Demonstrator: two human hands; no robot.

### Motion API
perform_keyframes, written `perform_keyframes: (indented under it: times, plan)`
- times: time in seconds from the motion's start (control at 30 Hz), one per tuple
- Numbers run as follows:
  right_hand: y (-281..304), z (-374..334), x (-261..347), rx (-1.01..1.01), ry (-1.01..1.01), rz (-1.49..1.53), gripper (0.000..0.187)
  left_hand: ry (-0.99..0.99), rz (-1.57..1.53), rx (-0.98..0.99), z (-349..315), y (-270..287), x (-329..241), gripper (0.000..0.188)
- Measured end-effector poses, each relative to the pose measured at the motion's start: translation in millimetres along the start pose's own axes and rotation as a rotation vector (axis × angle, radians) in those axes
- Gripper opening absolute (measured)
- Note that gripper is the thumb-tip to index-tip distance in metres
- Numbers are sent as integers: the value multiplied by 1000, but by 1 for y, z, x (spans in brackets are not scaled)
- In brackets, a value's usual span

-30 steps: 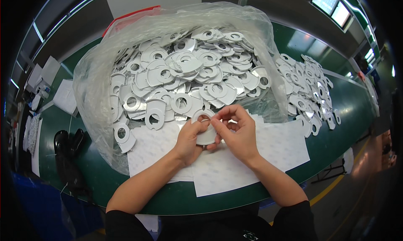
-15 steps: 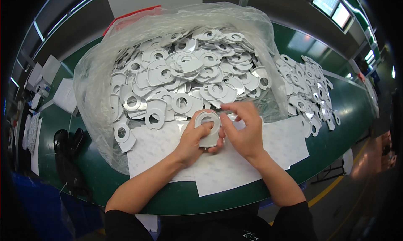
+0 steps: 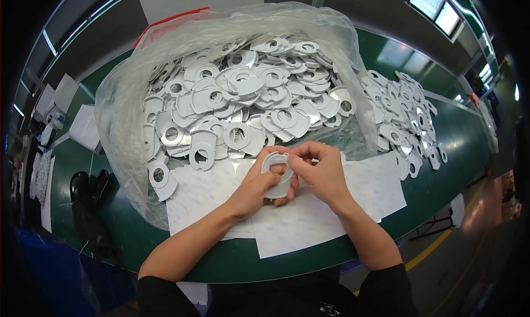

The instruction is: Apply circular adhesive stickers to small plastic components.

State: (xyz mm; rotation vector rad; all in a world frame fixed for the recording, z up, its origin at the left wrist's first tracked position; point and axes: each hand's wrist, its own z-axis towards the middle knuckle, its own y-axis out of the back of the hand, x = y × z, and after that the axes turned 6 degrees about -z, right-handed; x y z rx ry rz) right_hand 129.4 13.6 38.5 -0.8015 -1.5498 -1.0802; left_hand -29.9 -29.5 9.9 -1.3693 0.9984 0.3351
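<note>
My left hand (image 3: 255, 187) grips a flat white plate with a large round hole (image 3: 277, 192), holding it above the white sheets. Its thumb reaches across the hole and its fingers curl behind the plate. My right hand (image 3: 320, 171) is closed in a pinch at the plate's upper right rim, thumb on the near face. Whether a thin film or bit lies between those fingertips is hidden. Beyond both hands, many similar white plates with round holes (image 3: 239, 136) are heaped in a large clear plastic bag (image 3: 118, 104).
White paper sheets (image 3: 295, 237) lie under my hands on the green table (image 3: 232, 267). To the right is a second heap of holed plates (image 3: 395, 135). A black item (image 3: 91, 217) rests at the left, below a white box (image 3: 86, 126).
My right hand has moved in to the plate's upper right rim, its raised fingers now bent into a pinch. The left hand and plate have shifted slightly down and right.
</note>
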Motion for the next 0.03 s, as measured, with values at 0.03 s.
perform_keyframes:
  times: [0.03]
  plan:
    - [1,0,-1,-12,-2,-41,19,5,18,20,0,2,0,46]
